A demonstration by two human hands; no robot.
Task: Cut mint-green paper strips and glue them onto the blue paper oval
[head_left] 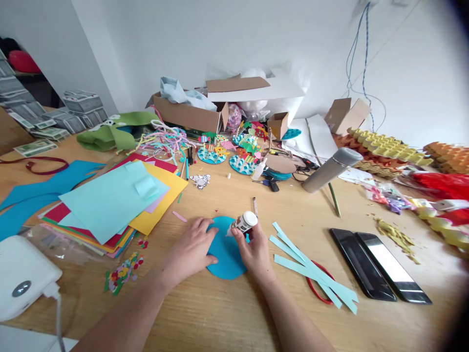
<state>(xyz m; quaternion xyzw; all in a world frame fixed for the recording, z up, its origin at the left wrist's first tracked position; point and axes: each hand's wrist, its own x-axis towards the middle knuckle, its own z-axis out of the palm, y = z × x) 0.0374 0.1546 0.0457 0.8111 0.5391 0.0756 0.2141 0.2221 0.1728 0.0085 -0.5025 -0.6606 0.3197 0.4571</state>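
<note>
- The left hand [191,248] lay flat, fingers spread, pressing on the left edge of a blue paper circle [225,256] that rested on the bench [220,313].
- The right hand [256,252] was closed around a small glue bottle [243,223], tilted with its nozzle pointing down-left and touching or nearly touching the top of the circle.
- The circle sat between the two hands, near the front middle of the bench.
- Just right of the right hand lay several pale blue paper strips [311,269], fanned over a pair of red-handled scissors [318,288].
- Further right lay two dark phones [379,266] side by side.
- To the left sat a stack of coloured paper sheets [113,205], a pale blue sheet on top, and a white device [22,276] at the near left corner.
- Behind the hands stood a grey flask [331,170] lying tilted, finished paper craft discs [227,151], and a cardboard box [190,115].
- Nothing lay between the hands and the circle.
</note>
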